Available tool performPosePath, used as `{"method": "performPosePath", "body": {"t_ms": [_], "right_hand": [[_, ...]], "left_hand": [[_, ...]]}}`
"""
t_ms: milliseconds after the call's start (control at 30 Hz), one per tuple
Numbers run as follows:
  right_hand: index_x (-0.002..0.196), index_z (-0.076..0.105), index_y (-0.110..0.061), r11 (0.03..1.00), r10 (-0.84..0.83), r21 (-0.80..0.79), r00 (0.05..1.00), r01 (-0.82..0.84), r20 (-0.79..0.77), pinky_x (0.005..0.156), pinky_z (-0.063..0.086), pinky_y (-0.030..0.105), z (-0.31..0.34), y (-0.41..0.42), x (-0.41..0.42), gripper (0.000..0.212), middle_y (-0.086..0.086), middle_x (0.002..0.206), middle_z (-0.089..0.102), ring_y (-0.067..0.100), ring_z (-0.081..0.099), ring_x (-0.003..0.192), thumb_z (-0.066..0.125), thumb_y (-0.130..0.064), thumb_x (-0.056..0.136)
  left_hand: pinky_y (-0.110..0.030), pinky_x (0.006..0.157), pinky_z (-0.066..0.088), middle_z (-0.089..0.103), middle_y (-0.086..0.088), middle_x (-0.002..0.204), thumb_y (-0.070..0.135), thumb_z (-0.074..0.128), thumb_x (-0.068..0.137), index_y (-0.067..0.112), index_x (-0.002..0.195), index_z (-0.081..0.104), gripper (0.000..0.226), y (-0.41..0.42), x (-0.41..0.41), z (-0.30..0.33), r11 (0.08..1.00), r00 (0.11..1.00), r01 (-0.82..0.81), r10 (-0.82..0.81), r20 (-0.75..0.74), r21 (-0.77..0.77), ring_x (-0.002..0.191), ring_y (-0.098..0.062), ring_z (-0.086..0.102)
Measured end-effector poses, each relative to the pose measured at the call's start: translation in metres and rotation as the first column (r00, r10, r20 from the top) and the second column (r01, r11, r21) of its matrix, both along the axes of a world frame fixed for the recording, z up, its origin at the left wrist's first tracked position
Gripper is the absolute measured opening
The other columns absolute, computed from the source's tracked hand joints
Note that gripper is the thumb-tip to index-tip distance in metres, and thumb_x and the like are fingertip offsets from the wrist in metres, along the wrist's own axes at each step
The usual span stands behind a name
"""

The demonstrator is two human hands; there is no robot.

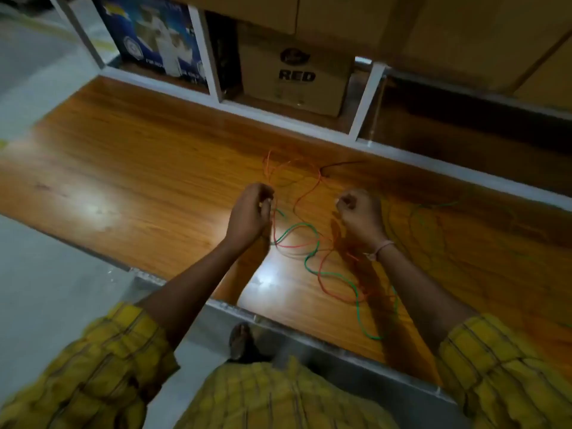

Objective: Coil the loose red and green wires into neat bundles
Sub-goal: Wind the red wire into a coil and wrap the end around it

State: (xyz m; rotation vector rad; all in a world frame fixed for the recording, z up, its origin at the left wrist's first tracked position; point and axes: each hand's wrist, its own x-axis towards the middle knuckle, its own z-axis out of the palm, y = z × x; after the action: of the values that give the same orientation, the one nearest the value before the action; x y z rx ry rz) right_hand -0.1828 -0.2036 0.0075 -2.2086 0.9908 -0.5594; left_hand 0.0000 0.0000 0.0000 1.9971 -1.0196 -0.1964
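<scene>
**While both hands hover above the tabletop: red and green wires uncoiled**

While the wooden tabletop (130, 156) carries the tangle, both hands sit above it, well apart from each other. Left hand (252, 212): fingers curled inward, pinching strands of the red wire (305, 193) near the fingertips; the strands run up from the pinch toward the far edge and also hang down below the palm. Right hand (360, 212): fingers closed into a fist, knuckles toward the camera; whether a wire passes through the fist cannot be told. A pale band (382, 247) circles the right wrist.

Red wire lies in loose loops between the hands and continues toward the near edge. Green wire (311, 261) snakes alongside it, crossing the red several times, then runs to the near right of the tabletop. A second spread of thin green loops lies to the right of the right forearm, dim and hard to trace. A dark wire (340, 164) lies near the far edge.

Behind the tabletop, a white-framed shelf (213, 72) holds a cardboard box (297, 82) printed "RED" in black under an oval logo, unreadable. Left of it stands a blue printed carton (154, 35); its lettering is too blurred to read.

Both sleeves are yellow check.
</scene>
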Motion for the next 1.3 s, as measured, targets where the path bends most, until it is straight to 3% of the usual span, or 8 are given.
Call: {"method": "performPosePath", "body": {"t_ms": [133, 267, 400, 600, 833, 1067, 1200, 1300], "right_hand": [[0.089, 0.077, -0.014, 0.955, 0.164, 0.262, 0.984, -0.14, -0.073, 0.062, 0.046, 0.021, 0.012, 0.014, 0.015, 0.014, 0.0, 0.077, 0.074, 0.0, 0.065, 0.064, 0.077, -0.026, 0.095], [0.082, 0.075, -0.016, 0.909, 0.309, 0.338, 0.94, -0.245, -0.148, 0.062, 0.047, 0.031, 0.009, 0.022, 0.018, 0.013, -0.003, 0.069, 0.07, 0.01, 0.061, 0.061, 0.078, -0.018, 0.094], [0.096, 0.077, 0.001, 0.882, 0.231, 0.417, 0.973, -0.218, 0.021, 0.058, 0.036, 0.027, 0.036, 0.032, 0.022, 0.022, -0.002, 0.069, 0.056, 0.002, 0.048, 0.061, 0.071, -0.019, 0.102], [0.114, 0.082, -0.016, 0.819, 0.243, 0.46, 0.934, -0.341, 0.26, 0.058, 0.036, 0.022, 0.074, 0.05, 0.006, 0.021, -0.004, 0.075, 0.057, 0.013, 0.047, 0.067, 0.066, -0.024, 0.104], [0.112, 0.081, -0.009, 0.653, -0.051, 0.641, 0.822, -0.402, 0.567, 0.051, 0.019, 0.028, 0.074, 0.028, -0.02, 0.053, -0.007, 0.057, 0.024, 0.012, 0.02, 0.051, 0.084, -0.053, 0.083], [0.103, 0.082, -0.002, 0.632, 0.131, 0.69, 0.926, -0.353, 0.355, 0.052, 0.027, 0.029, 0.068, -0.007, -0.036, 0.075, -0.001, 0.057, 0.042, 0.012, 0.034, 0.049, 0.07, -0.073, 0.083], [0.109, 0.076, 0.009, 0.457, 0.192, 0.855, 0.966, -0.245, 0.174, 0.06, 0.043, 0.03, 0.069, -0.03, -0.028, 0.087, 0.014, 0.074, 0.065, 0.017, 0.055, 0.059, 0.03, -0.064, 0.104], [0.107, 0.081, -0.012, 0.694, 0.256, 0.708, 0.964, -0.13, -0.074, 0.075, 0.048, 0.039, 0.071, -0.037, 0.003, 0.049, 0.011, 0.092, 0.073, 0.019, 0.064, 0.076, 0.049, -0.049, 0.108]], "left_hand": [[-0.039, 0.08, 0.054, 0.07, -0.013, 0.108, 0.015, 0.069, 0.1, 0.003, 0.119, 0.065, 0.023, -0.008, 0.031, -0.001, 0.992, 0.99, -0.092, 0.1, -0.1, 0.081, 0.096, -0.025, 0.067], [-0.027, 0.071, 0.041, 0.07, -0.008, 0.099, 0.024, 0.077, 0.097, 0.003, 0.116, 0.065, 0.031, -0.013, 0.043, -0.006, 0.989, 0.99, 0.004, 0.016, -0.14, 0.146, 0.091, -0.023, 0.067], [-0.039, 0.071, 0.044, 0.06, -0.008, 0.096, 0.017, 0.07, 0.098, 0.007, 0.107, 0.058, 0.018, -0.021, 0.043, 0.004, 0.992, 0.992, 0.126, -0.127, -0.014, -0.016, 0.088, -0.023, 0.058], [-0.045, 0.099, 0.044, 0.066, -0.013, 0.127, 0.022, 0.055, 0.083, 0.007, 0.121, 0.069, 0.044, -0.024, 0.039, 0.013, 0.866, 0.83, 0.498, -0.493, 0.261, 0.05, 0.12, -0.036, 0.056], [-0.05, 0.086, 0.045, 0.069, 0.0, 0.105, 0.038, 0.055, 0.104, 0.02, 0.107, 0.068, 0.022, -0.025, 0.031, -0.001, 0.907, 0.871, 0.414, -0.421, 0.253, 0.082, 0.107, -0.029, 0.059], [-0.039, 0.078, 0.052, 0.063, 0.004, 0.106, 0.027, 0.064, 0.106, 0.019, 0.111, 0.063, 0.009, -0.017, -0.001, 0.015, 0.85, 0.849, 0.525, -0.526, 0.056, 0.029, 0.091, -0.016, 0.063], [-0.034, 0.072, 0.052, 0.06, 0.01, 0.113, 0.032, 0.083, 0.091, 0.024, 0.114, 0.062, 0.032, -0.019, -0.014, 0.014, 0.832, 0.823, 0.547, -0.555, 0.118, 0.092, 0.092, -0.016, 0.066], [-0.034, 0.072, 0.055, 0.061, 0.01, 0.115, 0.032, 0.08, 0.093, 0.024, 0.112, 0.063, 0.027, -0.018, -0.021, 0.012, 0.828, 0.807, 0.545, -0.56, 0.184, 0.13, 0.091, -0.016, 0.068]]}}
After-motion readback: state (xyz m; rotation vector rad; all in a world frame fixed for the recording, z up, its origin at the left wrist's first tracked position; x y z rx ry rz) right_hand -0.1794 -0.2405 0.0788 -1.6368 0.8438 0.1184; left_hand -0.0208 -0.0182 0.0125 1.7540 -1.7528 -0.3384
